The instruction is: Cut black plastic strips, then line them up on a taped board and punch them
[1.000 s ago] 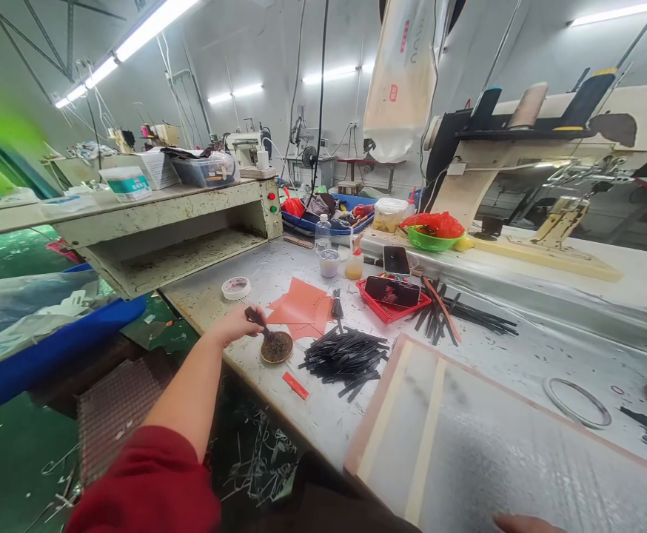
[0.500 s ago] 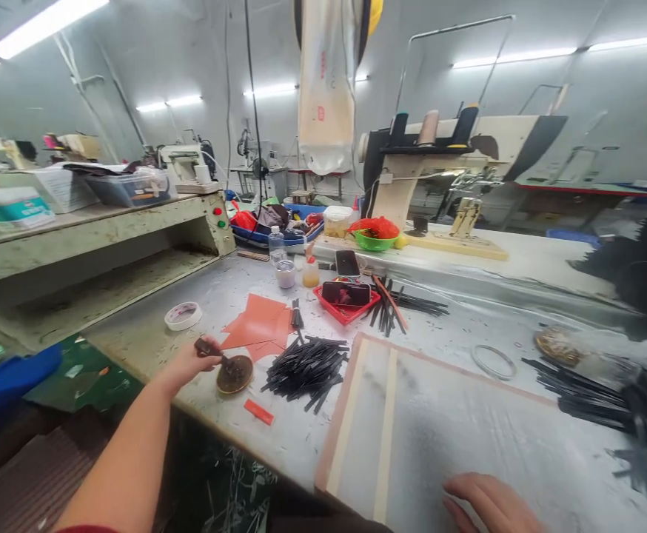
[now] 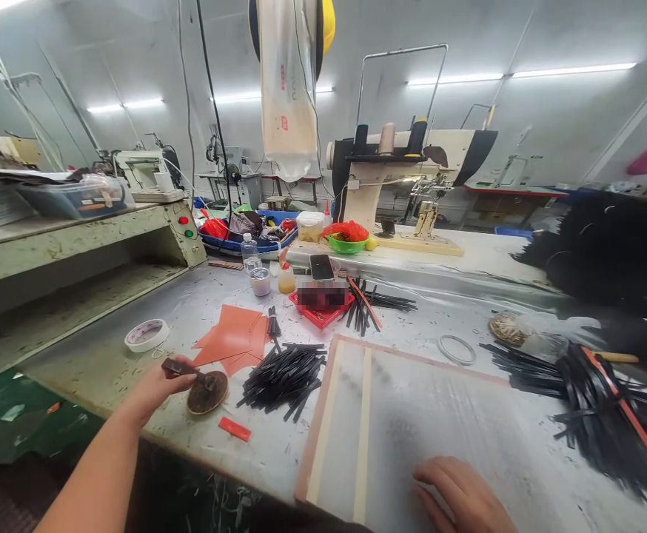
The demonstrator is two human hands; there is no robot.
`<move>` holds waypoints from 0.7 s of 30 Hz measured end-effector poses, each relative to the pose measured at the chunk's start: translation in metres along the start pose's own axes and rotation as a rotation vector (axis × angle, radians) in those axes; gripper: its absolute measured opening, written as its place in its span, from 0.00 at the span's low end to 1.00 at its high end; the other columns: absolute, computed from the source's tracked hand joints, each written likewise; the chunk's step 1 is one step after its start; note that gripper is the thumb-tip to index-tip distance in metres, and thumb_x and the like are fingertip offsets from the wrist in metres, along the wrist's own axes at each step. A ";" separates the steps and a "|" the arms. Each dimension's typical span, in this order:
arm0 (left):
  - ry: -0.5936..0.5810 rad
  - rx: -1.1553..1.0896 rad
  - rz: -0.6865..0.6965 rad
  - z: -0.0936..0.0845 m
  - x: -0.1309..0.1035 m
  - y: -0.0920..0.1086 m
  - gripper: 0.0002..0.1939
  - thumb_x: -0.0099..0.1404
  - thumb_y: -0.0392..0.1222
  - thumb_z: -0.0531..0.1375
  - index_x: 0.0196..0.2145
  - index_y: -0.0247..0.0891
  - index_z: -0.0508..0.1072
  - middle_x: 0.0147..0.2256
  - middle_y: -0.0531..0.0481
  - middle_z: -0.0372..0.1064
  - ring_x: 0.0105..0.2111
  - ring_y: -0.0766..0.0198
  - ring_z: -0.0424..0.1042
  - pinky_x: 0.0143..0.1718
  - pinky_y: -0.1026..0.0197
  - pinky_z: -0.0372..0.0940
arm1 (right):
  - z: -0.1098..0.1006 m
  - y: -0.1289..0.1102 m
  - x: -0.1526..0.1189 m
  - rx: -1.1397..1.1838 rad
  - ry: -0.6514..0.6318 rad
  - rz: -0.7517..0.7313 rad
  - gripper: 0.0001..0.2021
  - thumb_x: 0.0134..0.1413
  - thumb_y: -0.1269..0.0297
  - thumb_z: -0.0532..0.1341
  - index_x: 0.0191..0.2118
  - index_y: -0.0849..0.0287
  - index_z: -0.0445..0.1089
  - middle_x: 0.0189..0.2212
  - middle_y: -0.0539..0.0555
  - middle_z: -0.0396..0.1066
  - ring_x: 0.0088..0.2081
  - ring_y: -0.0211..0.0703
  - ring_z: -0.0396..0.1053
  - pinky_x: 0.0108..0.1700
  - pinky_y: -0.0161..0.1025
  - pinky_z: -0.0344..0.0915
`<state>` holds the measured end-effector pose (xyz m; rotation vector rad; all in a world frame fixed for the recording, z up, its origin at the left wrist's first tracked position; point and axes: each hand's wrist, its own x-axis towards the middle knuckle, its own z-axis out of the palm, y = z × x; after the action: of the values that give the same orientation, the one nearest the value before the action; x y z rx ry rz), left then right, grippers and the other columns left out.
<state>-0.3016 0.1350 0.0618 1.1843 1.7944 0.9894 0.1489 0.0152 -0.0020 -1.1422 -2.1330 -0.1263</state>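
Observation:
My left hand (image 3: 154, 386) is closed round the dark handle of a brush (image 3: 182, 369), whose end rests in a small round brown dish (image 3: 206, 394) near the table's front edge. My right hand (image 3: 460, 492) hovers over or rests on a pale board (image 3: 434, 422) with two cream strips; its fingers are bent, slightly apart, with nothing seen between them. Between the hands lie a pile of black strips (image 3: 284, 377) and a small red piece (image 3: 235, 428). Orange sheets (image 3: 237, 334) lie behind the dish.
A tape roll (image 3: 146, 335) sits at the left. Farther back are bottles (image 3: 250, 252), a red tray (image 3: 323, 317) and a sewing machine (image 3: 365, 192). More black strips (image 3: 595, 400) and a metal ring (image 3: 457, 349) lie at the right.
The view has turned to the right, so most things appear farther left. My left hand still holds the brush at the dish; my right hand remains over the board.

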 end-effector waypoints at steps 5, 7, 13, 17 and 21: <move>0.063 -0.035 0.009 0.009 0.015 -0.005 0.20 0.27 0.43 0.69 0.22 0.39 0.70 0.22 0.53 0.70 0.27 0.60 0.71 0.30 0.62 0.68 | 0.007 0.001 -0.004 -0.005 0.011 0.023 0.12 0.62 0.67 0.45 0.31 0.56 0.63 0.23 0.50 0.68 0.24 0.39 0.67 0.26 0.35 0.63; 0.086 -0.054 0.016 0.013 0.022 -0.006 0.20 0.27 0.43 0.69 0.23 0.39 0.70 0.23 0.54 0.70 0.27 0.60 0.71 0.31 0.62 0.68 | 0.006 -0.001 -0.003 -0.013 -0.003 0.048 0.12 0.62 0.66 0.45 0.31 0.56 0.63 0.24 0.51 0.68 0.26 0.40 0.68 0.28 0.36 0.64; 0.107 -0.108 -0.044 0.016 0.026 -0.013 0.25 0.30 0.49 0.68 0.27 0.39 0.66 0.24 0.54 0.70 0.28 0.62 0.72 0.31 0.64 0.69 | 0.001 -0.003 -0.001 -0.003 0.016 0.074 0.13 0.63 0.65 0.45 0.31 0.56 0.63 0.24 0.51 0.68 0.26 0.39 0.68 0.29 0.35 0.64; 0.260 -0.044 -0.149 0.012 0.024 -0.025 0.23 0.42 0.58 0.63 0.27 0.41 0.60 0.18 0.59 0.65 0.19 0.66 0.68 0.20 0.67 0.64 | 0.002 0.002 -0.007 -0.023 -0.020 0.080 0.12 0.63 0.66 0.46 0.31 0.56 0.63 0.24 0.50 0.68 0.26 0.40 0.67 0.29 0.36 0.64; 0.308 0.090 -0.196 0.013 0.018 -0.034 0.24 0.49 0.63 0.57 0.28 0.38 0.61 0.13 0.61 0.60 0.16 0.65 0.66 0.16 0.68 0.58 | 0.004 0.000 -0.006 -0.012 -0.044 0.095 0.11 0.62 0.67 0.45 0.32 0.56 0.62 0.25 0.51 0.68 0.27 0.41 0.67 0.30 0.37 0.64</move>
<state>-0.3076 0.1452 0.0229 0.9233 2.1709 1.0266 0.1489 0.0127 -0.0087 -1.2615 -2.1148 -0.0711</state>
